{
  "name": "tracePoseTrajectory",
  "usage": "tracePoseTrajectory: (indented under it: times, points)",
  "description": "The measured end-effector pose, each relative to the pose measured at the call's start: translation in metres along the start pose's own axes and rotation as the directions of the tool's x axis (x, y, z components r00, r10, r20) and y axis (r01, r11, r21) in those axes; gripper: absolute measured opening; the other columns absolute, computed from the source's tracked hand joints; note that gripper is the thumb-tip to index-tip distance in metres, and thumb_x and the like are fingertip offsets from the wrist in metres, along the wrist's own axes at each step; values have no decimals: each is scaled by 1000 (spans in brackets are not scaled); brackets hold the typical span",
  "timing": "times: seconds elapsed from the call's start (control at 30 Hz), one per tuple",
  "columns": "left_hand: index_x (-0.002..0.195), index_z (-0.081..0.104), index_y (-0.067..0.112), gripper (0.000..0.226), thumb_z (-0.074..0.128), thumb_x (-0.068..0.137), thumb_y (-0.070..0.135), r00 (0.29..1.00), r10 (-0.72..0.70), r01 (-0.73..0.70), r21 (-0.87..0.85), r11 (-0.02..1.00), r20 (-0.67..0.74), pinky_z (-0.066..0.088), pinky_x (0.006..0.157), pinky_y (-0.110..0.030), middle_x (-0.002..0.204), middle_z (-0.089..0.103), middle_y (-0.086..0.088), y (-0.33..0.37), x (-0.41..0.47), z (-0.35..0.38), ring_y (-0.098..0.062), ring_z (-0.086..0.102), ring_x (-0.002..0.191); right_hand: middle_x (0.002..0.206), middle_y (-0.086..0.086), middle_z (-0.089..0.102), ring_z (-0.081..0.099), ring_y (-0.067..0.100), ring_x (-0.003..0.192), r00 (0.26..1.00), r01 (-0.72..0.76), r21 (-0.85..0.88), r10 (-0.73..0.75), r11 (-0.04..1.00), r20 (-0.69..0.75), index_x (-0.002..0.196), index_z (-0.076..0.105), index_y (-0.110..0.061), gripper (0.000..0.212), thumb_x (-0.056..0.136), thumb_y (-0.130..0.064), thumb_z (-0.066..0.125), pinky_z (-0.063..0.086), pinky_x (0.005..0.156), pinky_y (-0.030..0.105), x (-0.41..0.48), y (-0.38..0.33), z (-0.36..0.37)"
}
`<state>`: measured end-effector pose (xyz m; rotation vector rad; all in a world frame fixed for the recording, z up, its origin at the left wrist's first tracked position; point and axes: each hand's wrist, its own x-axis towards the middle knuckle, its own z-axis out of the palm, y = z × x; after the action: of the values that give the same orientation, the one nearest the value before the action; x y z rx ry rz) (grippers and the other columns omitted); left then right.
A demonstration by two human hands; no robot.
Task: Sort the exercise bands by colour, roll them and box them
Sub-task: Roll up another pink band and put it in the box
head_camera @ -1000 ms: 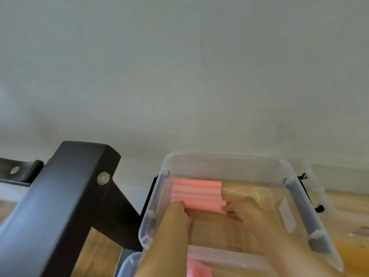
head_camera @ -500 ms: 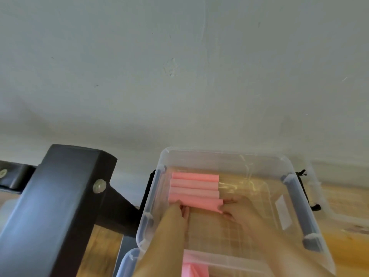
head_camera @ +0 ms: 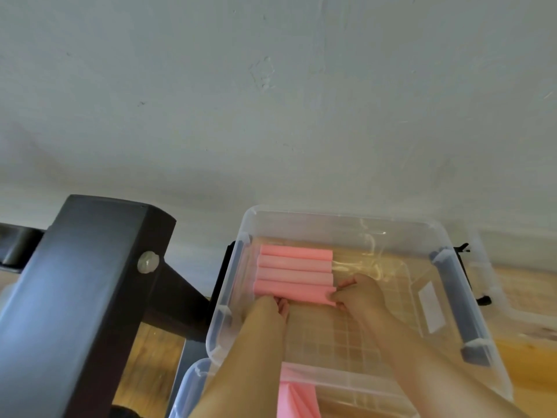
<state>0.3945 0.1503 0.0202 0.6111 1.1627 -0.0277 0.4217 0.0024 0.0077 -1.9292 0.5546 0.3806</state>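
**Fourth pink roll snugged into the row**

The right hand (head_camera: 358,292) pinches the right end of the nearest roll (head_camera: 297,292), thumb on the near side and fingers on the far. The left hand (head_camera: 269,309) sits at the roll's left end with its fingers bent down against it; whether it grips or just pushes, I cannot tell. Over the last second both hands have barely moved, only pressing this roll against the three pink rolls (head_camera: 295,265) beyond it, at the far left of the clear box (head_camera: 331,214). The placing looks about finished. Nearer, a second box (head_camera: 193,384) holds a loose pink band (head_camera: 297,396), probably next for rolling. A black frame (head_camera: 78,282) stands to the left.
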Motion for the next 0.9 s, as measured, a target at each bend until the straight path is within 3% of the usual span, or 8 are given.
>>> tracePoseTrajectory:
  times: [0.1, 0.17, 0.3, 0.4, 0.5, 0.6, 0.7, 0.9]
  points:
    - [142, 35, -10, 41, 28, 102, -5, 999, 35, -37, 121, 992, 23, 45, 87, -29, 143, 42, -29, -1, 4, 0, -31, 50, 109, 84, 13, 70, 68, 32, 83, 999, 41, -90, -42, 995, -11, 66, 56, -17, 32, 64, -5, 86, 55, 80, 42, -1, 0, 0]
    - [120, 54, -8, 27, 35, 101, -3, 998, 64, -65, 240, 968, 12, 44, 95, -33, 108, 54, -29, 1, 3, 1, -32, 51, 96, 84, 10, 69, 66, 29, 83, 997, 77, -183, -80, 980, -9, 64, 53, -20, 33, 68, -9, 84, 51, 75, 34, -3, -1, -2]
    - [74, 47, 2, 23, 54, 96, 0, 998, 59, -59, 369, 927, 11, 48, 34, -25, 73, 48, -13, 7, -7, 4, -21, 47, 63, 81, 6, 65, 62, 25, 82, 987, 158, -266, -162, 951, 6, 65, 53, -20, 31, 72, -10, 81, 43, 68, 28, -6, -6, -8]
    - [74, 50, 4, 22, 54, 94, -3, 985, 130, -170, 543, 823, 110, 53, 45, -30, 72, 51, -12, 11, -23, 7, -21, 50, 64, 81, -1, 62, 59, 19, 82, 977, 208, -267, -210, 941, 22, 72, 59, -18, 21, 75, -8, 77, 40, 70, 26, -13, -11, -16]
    - [77, 55, 15, 25, 53, 92, -5, 844, 339, -532, 730, 429, 416, 52, 81, -36, 78, 58, -3, 12, -38, 3, -22, 57, 75, 86, 3, 67, 64, 23, 90, 956, 294, -228, -290, 928, 52, 78, 63, -17, 19, 76, -3, 74, 47, 78, 29, -24, -15, -24]
    - [90, 58, 21, 13, 59, 94, 9, 605, 384, -776, 624, 88, 698, 47, 84, -27, 89, 59, 9, 8, -61, -4, -15, 57, 90, 94, 5, 69, 64, 18, 88, 906, 423, -130, -416, 897, 75, 91, 67, -14, 21, 77, 0, 75, 51, 86, 27, -42, -18, -34]
    - [124, 55, 20, 26, 54, 99, 25, 455, 327, -834, 525, -169, 828, 44, 95, -26, 116, 60, 7, -2, -79, -11, -11, 55, 110, 108, -2, 68, 59, 7, 91, 836, 547, -196, -544, 814, 76, 111, 67, -14, 26, 85, -12, 70, 38, 73, 2, -63, -24, -48]
    - [147, 37, 19, 47, 42, 102, 35, 189, 341, -756, 358, -548, 921, 24, 107, -20, 150, 42, 1, -24, -95, -35, -15, 37, 137, 130, 0, 61, 52, 18, 124, 639, 733, -350, -767, 584, 57, 129, 60, -15, 34, 96, -23, 57, 30, 95, 17, -100, -9, -72]
